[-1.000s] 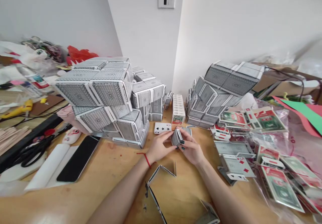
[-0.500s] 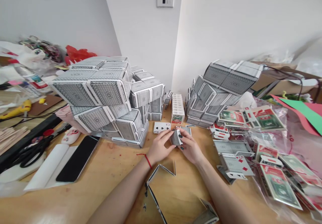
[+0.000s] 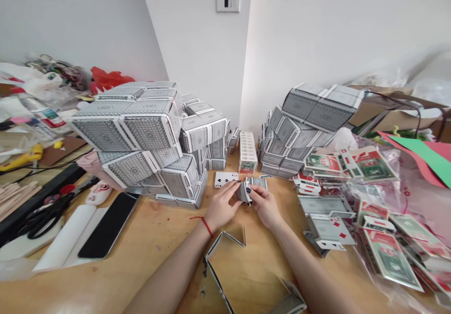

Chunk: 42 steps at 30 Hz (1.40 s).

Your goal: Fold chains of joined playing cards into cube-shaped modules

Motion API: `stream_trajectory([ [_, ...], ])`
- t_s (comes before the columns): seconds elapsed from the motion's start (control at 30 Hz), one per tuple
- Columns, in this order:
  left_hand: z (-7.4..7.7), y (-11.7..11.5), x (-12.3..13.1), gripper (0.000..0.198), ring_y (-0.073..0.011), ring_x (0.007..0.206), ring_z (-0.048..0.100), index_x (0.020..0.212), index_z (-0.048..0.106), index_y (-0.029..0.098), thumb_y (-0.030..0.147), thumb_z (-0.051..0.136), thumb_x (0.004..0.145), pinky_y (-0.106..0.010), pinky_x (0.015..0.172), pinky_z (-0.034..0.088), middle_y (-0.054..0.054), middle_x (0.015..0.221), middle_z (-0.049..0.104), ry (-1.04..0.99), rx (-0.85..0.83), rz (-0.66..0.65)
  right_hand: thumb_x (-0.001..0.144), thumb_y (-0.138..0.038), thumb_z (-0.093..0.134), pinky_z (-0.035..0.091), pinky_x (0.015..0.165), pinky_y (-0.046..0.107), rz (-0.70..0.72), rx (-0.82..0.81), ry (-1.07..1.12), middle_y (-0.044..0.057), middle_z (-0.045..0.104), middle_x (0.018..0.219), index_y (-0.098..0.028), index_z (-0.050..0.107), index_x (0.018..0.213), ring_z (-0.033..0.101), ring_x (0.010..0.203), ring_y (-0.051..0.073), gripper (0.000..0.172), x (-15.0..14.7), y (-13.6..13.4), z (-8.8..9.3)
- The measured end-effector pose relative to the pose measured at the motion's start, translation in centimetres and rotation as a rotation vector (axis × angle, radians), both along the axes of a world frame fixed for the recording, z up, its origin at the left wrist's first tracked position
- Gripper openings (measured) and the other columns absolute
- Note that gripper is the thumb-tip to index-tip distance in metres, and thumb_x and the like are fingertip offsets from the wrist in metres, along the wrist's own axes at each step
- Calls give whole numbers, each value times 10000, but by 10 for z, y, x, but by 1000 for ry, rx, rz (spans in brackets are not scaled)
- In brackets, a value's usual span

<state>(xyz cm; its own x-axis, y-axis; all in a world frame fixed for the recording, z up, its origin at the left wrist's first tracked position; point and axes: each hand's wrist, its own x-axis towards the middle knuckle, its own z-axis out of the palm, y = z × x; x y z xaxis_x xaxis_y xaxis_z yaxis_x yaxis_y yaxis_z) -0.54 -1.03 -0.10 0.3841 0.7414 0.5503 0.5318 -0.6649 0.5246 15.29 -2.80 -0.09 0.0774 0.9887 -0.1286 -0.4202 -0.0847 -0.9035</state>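
At the middle of a wooden table (image 3: pixel 155 231), your left hand (image 3: pixel 221 207) and right hand (image 3: pixel 267 208) pinch a small folded card piece (image 3: pixel 241 193) between them, just right of and nearer than a face-up card (image 3: pixel 222 179), with card-block stacks (image 3: pixel 151 128) standing left and right. Shaping it cleanly likely calls for light, even pressure: steady with the left, press the crease with the right, edges square, lest it buckle.

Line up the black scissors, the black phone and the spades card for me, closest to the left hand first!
In the head view, from the left hand:
1. Spades card: just beyond it
2. Black phone: to its left
3. Black scissors: farther left
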Motion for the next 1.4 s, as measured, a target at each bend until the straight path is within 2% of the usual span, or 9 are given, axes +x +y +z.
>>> stream_trajectory([
  [0.23,-1,1,1,528,-226,1165,540,1246,501,215,142,629,739,-419,1014,453,-72,1246,585,33,19,10,647,-425,720,420,519,260,-64,60,-213,-2,599,553,-169,649,637,503,480,117,265,-1,-1,-1],
  [0.43,-2,2,0,518,-221,1165,541,1243,507,229,133,609,745,-422,1007,460,-58,1250,584,45,9,2,686,-440,678,428,507,268,-123,78,-313,6,587,562,-177,619,655,516,488,135,271,-4,-4,-2],
  [0.63,-1,2,-1,516,-220,1164,541,1235,517,222,128,610,736,-411,1015,454,-57,1250,586,64,17,-1,738,-417,635,436,557,276,-195,165,-527,28,582,679,-183,603,609,537,564,141,269,-4,-4,-2],
  [0.8,-1,2,0,501,-218,1164,535,1234,516,202,139,602,744,-406,1020,446,-73,1238,588,32,34,38,794,-420,569,450,564,295,-140,194,-475,20,587,673,-188,640,716,528,527,140,255,-4,-5,0],
  [0.9,-1,4,0,513,-220,1163,529,1247,502,215,160,602,748,-409,1014,449,-75,1243,576,-2,20,72,788,-420,573,475,582,307,-122,179,-426,37,643,749,-196,662,908,552,563,156,269,-8,-7,-1],
  [0.97,-1,6,-1,520,-219,1158,529,1254,496,230,158,599,748,-414,1009,452,-69,1241,574,-18,7,80,750,-388,622,487,579,308,-76,166,-399,48,672,847,-208,639,1035,569,581,160,338,-10,-8,-3],
  [1.03,-2,7,-2,528,-219,1154,531,1254,497,232,150,603,743,-419,1009,450,-67,1234,578,-30,0,83,731,-350,639,491,569,310,-37,163,-393,48,682,873,-218,619,1092,571,561,156,385,-12,-8,-6],
  [1.23,-3,7,-2,545,-233,1166,523,1253,501,229,134,611,728,-447,1011,440,-67,1231,590,0,-17,79,727,-324,619,479,523,323,-19,151,-392,39,690,833,-231,640,1071,535,487,153,358,-11,-7,-10],
  [1.4,-5,7,0,559,-242,1186,499,1251,506,222,134,628,713,-454,1017,428,-66,1240,584,28,-26,63,729,-314,604,452,508,309,-30,151,-441,-10,609,560,-215,669,993,512,452,159,289,-8,-8,-8],
])
